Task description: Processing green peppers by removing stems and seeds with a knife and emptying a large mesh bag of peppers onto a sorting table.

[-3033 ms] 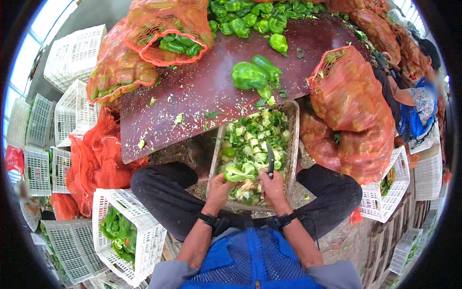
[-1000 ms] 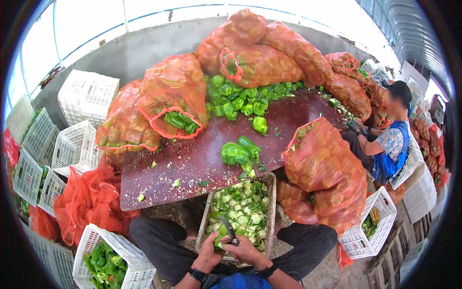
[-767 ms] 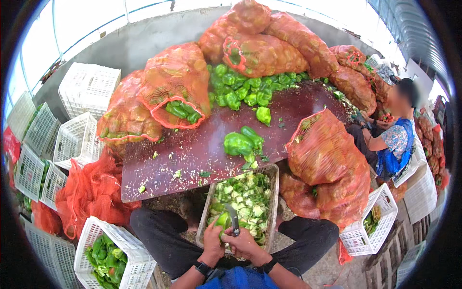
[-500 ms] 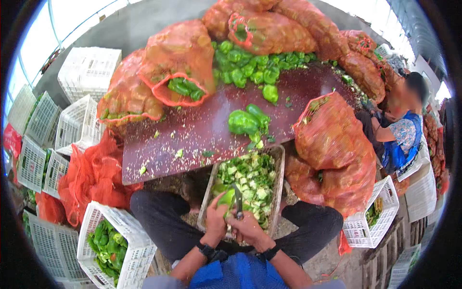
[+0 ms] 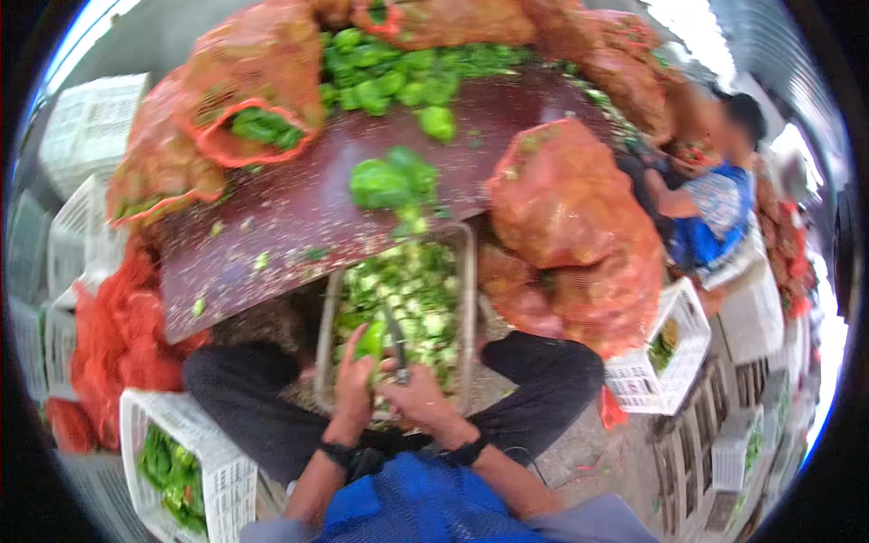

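Note:
My left hand is closed around a green bell pepper. In my right hand is a knife, its dark blade pointing up and away beside the pepper. Both hands are over a rectangular tray between my legs. Cut pale-and-green pepper pieces fill much of that tray. Past the tray, whole green peppers lie on the dark red board, which is strewn with small scraps. The picture is blurred, so the fingers' exact grip is unclear.
A heap of green peppers lies at the board's far side. Full orange mesh sacks stand around it. White crates with peppers are at both sides, and red netting lies left. Another person sits at the right.
The whole view has shifted, so the scene sits further left and higher. My hands stay over the tray with the pepper and knife.

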`<state>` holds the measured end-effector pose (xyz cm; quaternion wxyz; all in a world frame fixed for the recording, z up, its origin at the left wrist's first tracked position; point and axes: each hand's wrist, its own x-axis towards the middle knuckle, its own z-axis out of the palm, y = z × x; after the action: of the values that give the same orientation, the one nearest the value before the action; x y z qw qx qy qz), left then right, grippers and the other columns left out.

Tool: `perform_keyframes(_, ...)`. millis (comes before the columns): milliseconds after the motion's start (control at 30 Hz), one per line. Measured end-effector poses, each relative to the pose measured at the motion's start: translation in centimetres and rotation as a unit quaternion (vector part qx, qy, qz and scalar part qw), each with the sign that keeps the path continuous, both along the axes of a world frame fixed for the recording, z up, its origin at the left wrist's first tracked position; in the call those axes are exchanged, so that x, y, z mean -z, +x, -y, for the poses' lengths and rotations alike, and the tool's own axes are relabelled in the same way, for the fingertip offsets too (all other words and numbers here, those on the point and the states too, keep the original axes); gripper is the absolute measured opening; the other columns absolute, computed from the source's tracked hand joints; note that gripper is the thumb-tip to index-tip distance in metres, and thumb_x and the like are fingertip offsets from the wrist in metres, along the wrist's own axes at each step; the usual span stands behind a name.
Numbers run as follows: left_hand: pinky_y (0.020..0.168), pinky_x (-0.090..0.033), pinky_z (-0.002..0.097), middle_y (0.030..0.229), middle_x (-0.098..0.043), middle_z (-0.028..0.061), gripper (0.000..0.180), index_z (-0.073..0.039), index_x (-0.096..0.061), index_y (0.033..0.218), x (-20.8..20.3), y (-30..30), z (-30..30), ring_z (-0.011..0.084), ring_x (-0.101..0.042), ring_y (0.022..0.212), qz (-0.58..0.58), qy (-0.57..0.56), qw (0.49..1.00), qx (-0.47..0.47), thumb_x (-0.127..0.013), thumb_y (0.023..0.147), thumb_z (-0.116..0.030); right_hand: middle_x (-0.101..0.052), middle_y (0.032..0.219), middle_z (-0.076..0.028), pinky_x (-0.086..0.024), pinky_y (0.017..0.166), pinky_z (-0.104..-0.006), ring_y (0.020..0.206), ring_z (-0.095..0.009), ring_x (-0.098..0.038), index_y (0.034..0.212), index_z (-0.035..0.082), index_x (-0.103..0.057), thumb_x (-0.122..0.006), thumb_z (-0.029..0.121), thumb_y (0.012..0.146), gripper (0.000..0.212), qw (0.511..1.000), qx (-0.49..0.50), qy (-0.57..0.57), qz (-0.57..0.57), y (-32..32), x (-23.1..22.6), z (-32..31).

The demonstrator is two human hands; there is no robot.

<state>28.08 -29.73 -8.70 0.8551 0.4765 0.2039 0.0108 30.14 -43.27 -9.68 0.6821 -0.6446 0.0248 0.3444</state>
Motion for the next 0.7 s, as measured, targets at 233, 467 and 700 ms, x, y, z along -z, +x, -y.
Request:
perform_keyframes(233, 0.085, -0.059, 0.0394, 0.111, -0.070, 0.0102, 0.053, -0.003, -0.057, 0.140, 4.6, -0.6, -0.8, 0.0243, -0.069, 0.094, -0.039, -0.148, 0.985, -0.074, -0.059, 0.092, -0.023, -0.070, 0.094, -0.015, -0.057, 0.072, -0.0347, 0.079, -0.022, -0.070, 0.131, -0.003, -0.062, -0.078, 0.024, 0.091, 0.050, 0.996, -0.043, -0.035, 0.065, -0.4, -1.7, -0.5)
perform_keyframes(467, 0.083, -0.059, 0.0428, 0.095, -0.071, 0.0115, 0.034, -0.004, -0.068, 0.103, 4.5, -0.8, -0.1, 0.0297, -0.069, 0.087, -0.164, -0.265, 0.942, -0.122, -0.062, 0.089, -0.035, -0.066, 0.127, -0.032, -0.052, 0.103, -0.0493, 0.118, -0.047, -0.066, 0.134, -0.001, -0.062, -0.074, 0.019, 0.091, 0.048, 0.941, -0.054, -0.067, 0.326, -1.3, 1.5, -0.7)
perform_keyframes(700, 0.086, -0.059, 0.0436, 0.104, -0.073, 0.0128, 0.032, -0.004, -0.069, 0.108, 5.4, -1.6, -1.6, 0.0287, -0.071, 0.094, -0.150, -0.272, 0.948, -0.072, -0.061, 0.092, -0.030, -0.067, 0.102, -0.023, -0.054, 0.079, -0.0488, 0.090, -0.042, -0.069, 0.117, 0.003, -0.060, -0.072, 0.017, 0.091, 0.031, 0.914, -0.045, -0.073, 0.396, -2.1, 2.3, -1.2)
